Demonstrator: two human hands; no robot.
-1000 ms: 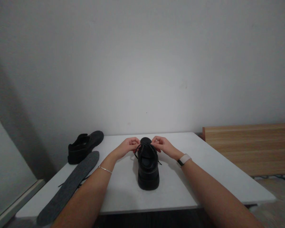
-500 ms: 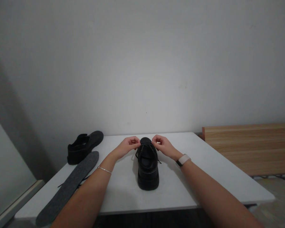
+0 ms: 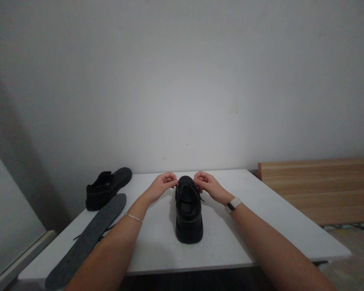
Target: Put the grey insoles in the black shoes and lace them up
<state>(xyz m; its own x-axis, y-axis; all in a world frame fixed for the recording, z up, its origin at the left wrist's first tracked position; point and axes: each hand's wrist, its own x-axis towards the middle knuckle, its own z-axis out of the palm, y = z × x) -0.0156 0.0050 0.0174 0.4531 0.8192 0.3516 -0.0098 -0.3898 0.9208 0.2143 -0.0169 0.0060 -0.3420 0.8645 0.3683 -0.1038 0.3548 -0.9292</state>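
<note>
A black lace-up shoe [image 3: 189, 224] stands upright on the white table [image 3: 157, 250], heel toward me and toe toward the wall. Thin black laces [image 3: 186, 185] cross near its front opening. On the shoe's left side, my left hand [image 3: 166, 182] pinches a lace between thumb and fingertips. My right hand [image 3: 204, 184] is closed on a lace at the right side, with a loose end hanging below it. The fine laces between the fingertips are hard to make out.
A second black shoe [image 3: 101, 194] lies at the table's back left. Before it is a long grey felt insole [image 3: 87, 238], partly beside my left forearm, with a thin dark lace under it. A wooden board [image 3: 315, 190] stands beyond the table's right edge, and a wall rises behind.
The laces at the shoe's front have shifted slightly, and the loose end on the right sits a little higher. Both hands have barely moved.
</note>
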